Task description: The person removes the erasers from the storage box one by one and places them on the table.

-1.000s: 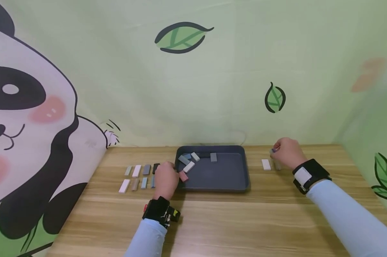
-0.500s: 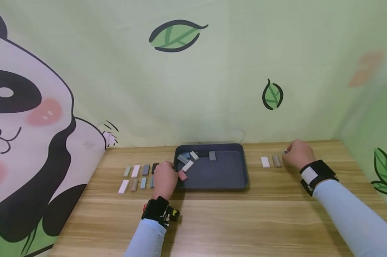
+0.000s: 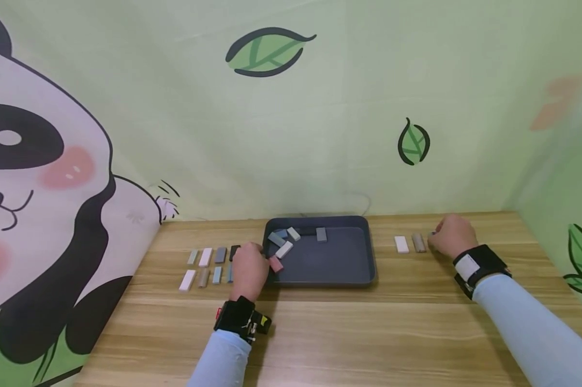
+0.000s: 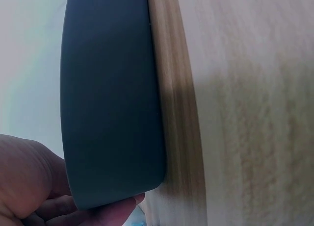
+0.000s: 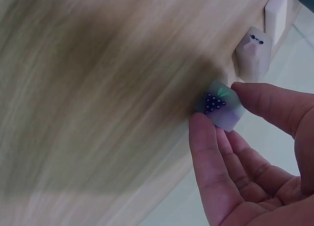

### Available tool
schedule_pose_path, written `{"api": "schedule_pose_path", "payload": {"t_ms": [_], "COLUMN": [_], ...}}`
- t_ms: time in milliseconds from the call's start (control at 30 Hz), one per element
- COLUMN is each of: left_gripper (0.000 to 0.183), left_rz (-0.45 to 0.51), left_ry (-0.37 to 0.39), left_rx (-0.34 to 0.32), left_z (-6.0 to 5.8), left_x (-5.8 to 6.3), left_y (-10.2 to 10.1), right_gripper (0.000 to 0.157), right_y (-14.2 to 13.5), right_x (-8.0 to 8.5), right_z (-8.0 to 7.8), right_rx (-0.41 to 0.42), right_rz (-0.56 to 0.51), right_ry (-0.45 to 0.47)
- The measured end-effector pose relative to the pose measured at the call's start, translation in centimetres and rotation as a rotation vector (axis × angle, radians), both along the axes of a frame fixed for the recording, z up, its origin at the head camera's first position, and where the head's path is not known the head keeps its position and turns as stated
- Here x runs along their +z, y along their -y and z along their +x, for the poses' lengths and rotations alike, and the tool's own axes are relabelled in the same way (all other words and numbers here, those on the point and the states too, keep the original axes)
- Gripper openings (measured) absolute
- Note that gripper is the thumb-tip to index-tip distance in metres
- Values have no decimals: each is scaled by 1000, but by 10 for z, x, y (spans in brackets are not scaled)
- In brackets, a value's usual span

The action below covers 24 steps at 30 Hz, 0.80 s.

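My left hand (image 3: 250,272) grips the left end of a dark grey tray (image 3: 339,280). In the left wrist view its fingers (image 4: 117,212) lie along the tray's end wall (image 4: 113,98), close by the corner. Off to the right of the tray, my right hand (image 3: 452,236) pinches a small pale block with a grape print (image 5: 220,106) between thumb and fingertips, right at the tabletop. Beside that block lie a brown-grey block with a small face (image 5: 254,54) and a white block (image 3: 401,244), roughly in a row.
Inside the tray lie several loose blocks, among them a pink block (image 3: 275,264) and a grey block (image 3: 321,234). Left of the left hand, two rows of small blocks, with a white block (image 3: 187,280) at one end, rest on the wooden table (image 3: 320,338). A printed cloth (image 3: 320,134) hangs behind.
My right hand has moved right with the grape-print block, past the brown-grey block, and lowered to the tabletop. My left hand stays at the tray's left end.
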State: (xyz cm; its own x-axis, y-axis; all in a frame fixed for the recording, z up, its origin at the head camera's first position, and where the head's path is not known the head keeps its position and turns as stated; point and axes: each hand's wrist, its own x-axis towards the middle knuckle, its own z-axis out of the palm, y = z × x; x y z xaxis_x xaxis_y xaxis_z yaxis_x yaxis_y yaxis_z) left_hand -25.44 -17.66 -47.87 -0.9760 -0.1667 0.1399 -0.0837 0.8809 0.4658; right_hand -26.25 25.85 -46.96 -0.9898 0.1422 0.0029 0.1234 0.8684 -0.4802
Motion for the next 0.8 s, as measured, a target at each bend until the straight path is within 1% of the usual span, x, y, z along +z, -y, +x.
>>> {"api": "schedule_pose_path", "payload": {"t_ms": [133,300,467,567,633,700,800], "left_gripper": [14,14,16,16,17,17,18], "left_rz": [14,18,25,24,21,18,22], "left_ry": [-8,-3,-1,-11,-21,-29,-28], "left_rx": [-5,-4,-7,-15,-20,-19,-12], "left_z": [0,1,1,1,2,2,2], "left_x": [1,2,1,0,0,1,3], "left_y": [1,2,3,3,3,3,3], "right_gripper": [20,17,21,30,40,48,52], "right_y": [0,-1,-1,1,5,14,33], "right_x": [-1,-4,-4,-2,2,8,21], "right_z": [-1,-1,-2,-2,-3,-3,-5], "right_rx": [-1,-3,-2,4,6,13,34], "right_rz": [7,10,15,36,54,67,60], "right_ry": [-9,10,35,45,47,33,-7]}}
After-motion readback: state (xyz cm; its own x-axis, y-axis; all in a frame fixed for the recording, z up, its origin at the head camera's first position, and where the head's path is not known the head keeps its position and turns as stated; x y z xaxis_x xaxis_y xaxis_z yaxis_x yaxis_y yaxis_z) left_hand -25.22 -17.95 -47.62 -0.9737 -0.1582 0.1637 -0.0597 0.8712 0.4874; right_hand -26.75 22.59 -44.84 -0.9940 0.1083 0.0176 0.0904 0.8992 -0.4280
